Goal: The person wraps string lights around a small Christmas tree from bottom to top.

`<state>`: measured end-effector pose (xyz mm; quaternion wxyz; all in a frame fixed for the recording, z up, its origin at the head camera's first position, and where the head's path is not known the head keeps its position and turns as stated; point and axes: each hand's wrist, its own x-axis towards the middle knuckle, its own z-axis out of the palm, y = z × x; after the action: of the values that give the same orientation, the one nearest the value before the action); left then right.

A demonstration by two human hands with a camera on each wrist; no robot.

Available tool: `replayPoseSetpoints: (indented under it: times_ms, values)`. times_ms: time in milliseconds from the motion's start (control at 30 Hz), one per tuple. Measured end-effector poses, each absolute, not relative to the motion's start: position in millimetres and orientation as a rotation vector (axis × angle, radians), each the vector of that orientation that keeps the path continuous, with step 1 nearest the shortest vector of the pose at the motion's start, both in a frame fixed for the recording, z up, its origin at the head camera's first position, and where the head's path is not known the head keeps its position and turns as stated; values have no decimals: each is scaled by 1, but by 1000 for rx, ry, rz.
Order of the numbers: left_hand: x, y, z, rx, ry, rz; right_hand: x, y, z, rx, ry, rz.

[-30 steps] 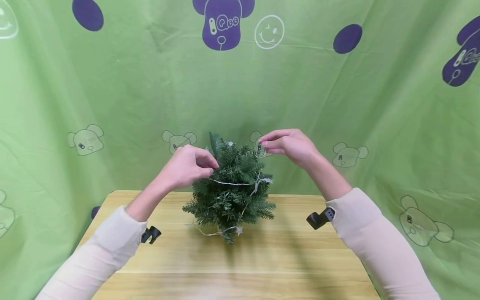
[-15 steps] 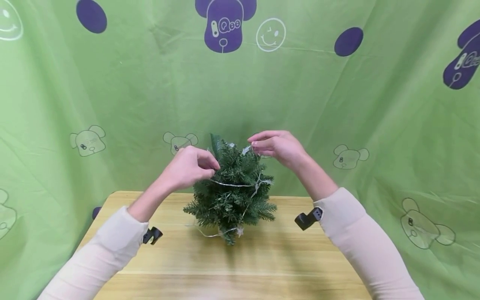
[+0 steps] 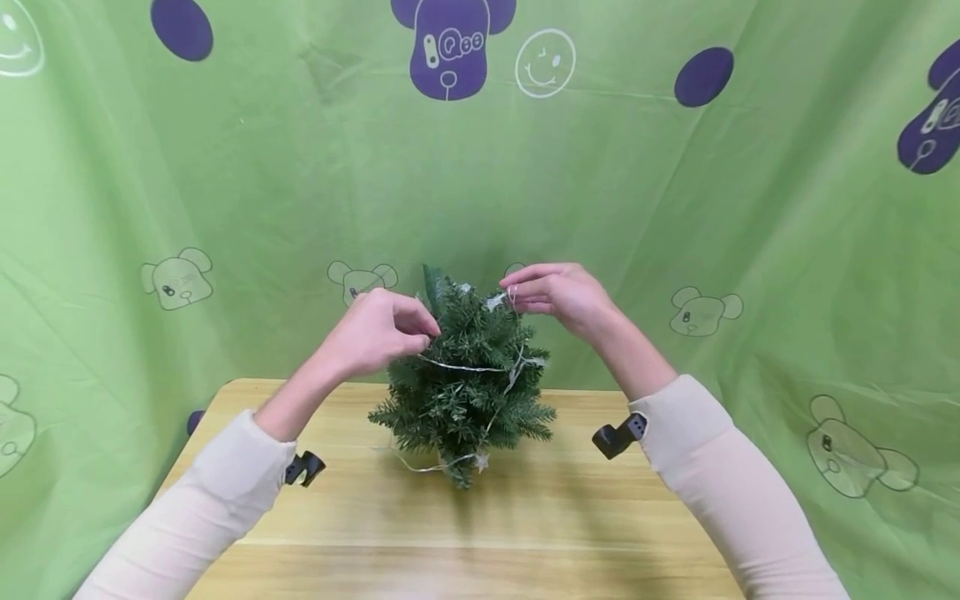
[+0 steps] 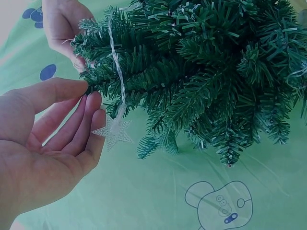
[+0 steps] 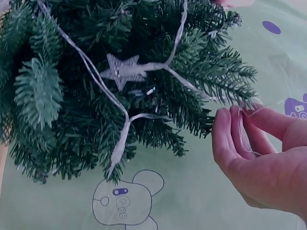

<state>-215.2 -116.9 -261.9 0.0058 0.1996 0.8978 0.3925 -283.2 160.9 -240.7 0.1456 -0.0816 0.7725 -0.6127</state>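
Observation:
A small artificial Christmas tree (image 3: pixel 465 392) stands on the table, with a star string light (image 3: pixel 461 367) draped round its branches. At the tree's left side my left hand (image 3: pixel 378 333) pinches a branch tip (image 4: pixel 91 86) between thumb and fingertips. A clear star (image 4: pixel 114 132) on the string hangs by those fingers in the left wrist view. My right hand (image 3: pixel 566 293) is at the tree's upper right, pinching the thin clear wire (image 5: pixel 244 132) beside a branch tip. Another star (image 5: pixel 122 72) lies on the needles to the left of it. The far side of the tree is hidden.
The tree is on a light wooden table (image 3: pixel 337 533), near its back edge. A green printed cloth (image 3: pixel 600 183) hangs behind and on both sides. Each sleeve cuff bears a small black camera (image 3: pixel 618 435).
My right hand has moved left, closer to the treetop, bringing the wire and a star against the upper branches. My left hand has stayed nearly still.

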Motion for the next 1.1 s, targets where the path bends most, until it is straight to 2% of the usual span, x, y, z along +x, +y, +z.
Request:
replayPoseSetpoints:
  times_ms: [1100]
  values:
    - [-216, -116, -259, 613, 2810, 1218, -284, 146, -251, -419, 2476, -1255]
